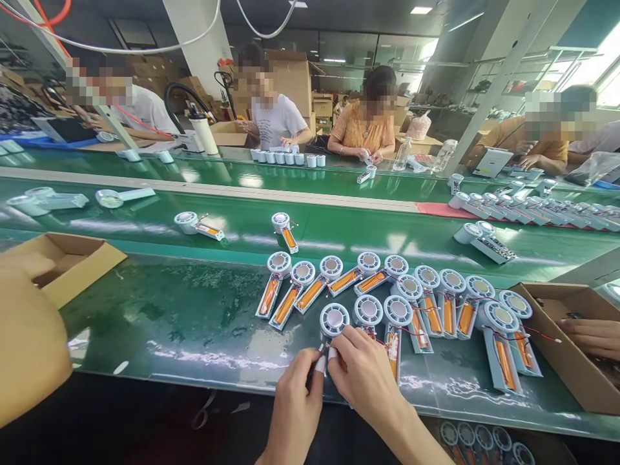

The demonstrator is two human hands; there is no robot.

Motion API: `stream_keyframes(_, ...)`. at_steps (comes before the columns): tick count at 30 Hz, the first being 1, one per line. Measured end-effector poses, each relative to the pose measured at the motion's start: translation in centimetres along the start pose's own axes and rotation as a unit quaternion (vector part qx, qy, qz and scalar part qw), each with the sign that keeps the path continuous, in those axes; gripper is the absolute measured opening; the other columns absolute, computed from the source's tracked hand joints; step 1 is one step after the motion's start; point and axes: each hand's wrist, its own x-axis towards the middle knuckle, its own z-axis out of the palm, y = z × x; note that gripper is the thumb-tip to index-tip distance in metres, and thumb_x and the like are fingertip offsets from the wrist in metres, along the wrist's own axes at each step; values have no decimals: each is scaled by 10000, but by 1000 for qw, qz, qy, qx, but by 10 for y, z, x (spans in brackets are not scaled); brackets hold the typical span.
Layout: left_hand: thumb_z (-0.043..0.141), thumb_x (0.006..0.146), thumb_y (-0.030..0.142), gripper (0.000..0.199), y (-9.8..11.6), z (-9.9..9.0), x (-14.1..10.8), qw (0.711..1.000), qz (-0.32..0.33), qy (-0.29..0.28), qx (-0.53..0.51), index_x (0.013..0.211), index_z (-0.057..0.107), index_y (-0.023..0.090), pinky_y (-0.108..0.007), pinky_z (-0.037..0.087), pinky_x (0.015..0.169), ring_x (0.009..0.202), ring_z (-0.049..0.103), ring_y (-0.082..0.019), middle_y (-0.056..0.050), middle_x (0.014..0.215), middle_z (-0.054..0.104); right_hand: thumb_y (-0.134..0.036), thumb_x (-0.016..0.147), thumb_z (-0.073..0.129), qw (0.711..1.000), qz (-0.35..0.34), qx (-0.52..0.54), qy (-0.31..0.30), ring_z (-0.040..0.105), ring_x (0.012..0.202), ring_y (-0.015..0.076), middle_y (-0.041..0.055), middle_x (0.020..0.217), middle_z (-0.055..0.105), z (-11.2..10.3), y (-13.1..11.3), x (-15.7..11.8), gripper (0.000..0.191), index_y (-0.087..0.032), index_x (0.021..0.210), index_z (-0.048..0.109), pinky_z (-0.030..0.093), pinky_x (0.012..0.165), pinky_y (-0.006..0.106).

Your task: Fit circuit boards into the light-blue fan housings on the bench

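Low in the middle, both my hands meet in front of a handheld fan half (pixel 334 320) with a light-blue round head. My left hand (pixel 301 391) is closed in a pinch; a small pale tip shows at its fingers, too small to name. My right hand (pixel 365 365) pinches close beside it, covering the fan's lower part, and whatever it grips is hidden. White coverings show on some fingertips. Against my right hand's far side lies another open fan (pixel 398 311), its orange-wrapped insert and thin wires exposed. Several similar fans (pixel 303 272) lie in rows beyond.
Cardboard boxes stand at left (pixel 72 265) and right (pixel 566 342); another person's hand (pixel 593 336) reaches into the right one. A blurred arm (pixel 29 336) crosses the left. Beyond runs a green conveyor belt (pixel 329 239) carrying fan parts. Several co-workers sit opposite. More fans (pixel 484 439) lie below the table edge.
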Motion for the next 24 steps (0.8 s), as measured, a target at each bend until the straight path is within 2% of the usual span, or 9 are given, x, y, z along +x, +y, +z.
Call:
stream_keyframes(4,477,910,269,182,-3,3,-3,1000,-1,2,-4,895,656,240,-318,556,712,812,734,-244,-65,871,755,-47,833,488,1000,22,1,6,548,674,172,12,767,598,7,-3,-3,200,-219,753,551,332,603,288)
stream_keyframes(6,492,922,293,178,-5,2,-2,999,-16,-15,-28,913,660,236,-313,558,719,819,735,-240,-68,904,766,-47,854,478,1000,19,17,1,560,689,177,17,787,606,8,-1,-4,208,-218,769,562,345,614,285)
stream_keyframes(11,540,940,387,202,-12,-4,2,989,-56,-80,-115,920,667,232,-263,548,667,748,720,-205,-41,869,758,-68,931,493,986,47,150,-54,625,739,165,22,866,657,-2,8,-2,217,-212,909,655,396,639,254)
stream_keyframes(15,566,937,409,216,-13,-9,7,983,-61,-106,-134,930,683,228,-244,533,649,732,696,-196,-17,779,720,-65,926,562,965,68,231,-105,634,743,153,11,847,674,-13,14,5,186,-208,899,678,421,673,239)
stream_keyframes(17,561,938,416,234,-12,-12,10,981,-57,-124,-141,951,690,221,-247,532,654,727,681,-193,-17,766,703,-74,917,599,958,74,251,-119,625,742,153,4,832,670,-17,17,8,162,-208,953,682,428,678,238)
stream_keyframes(20,549,940,422,255,-11,-17,15,975,-58,-154,-150,941,693,211,-247,518,637,708,660,-189,-17,743,684,-84,933,600,951,53,271,-136,632,812,161,10,891,680,-22,22,12,218,-224,1077,684,446,723,242)
stream_keyframes(24,552,936,409,246,-13,-21,20,970,-62,-182,-148,891,679,203,-245,489,630,680,627,-176,-11,715,671,-91,973,545,946,-6,280,-162,630,843,157,18,916,677,-24,29,12,214,-225,1002,709,444,734,239)
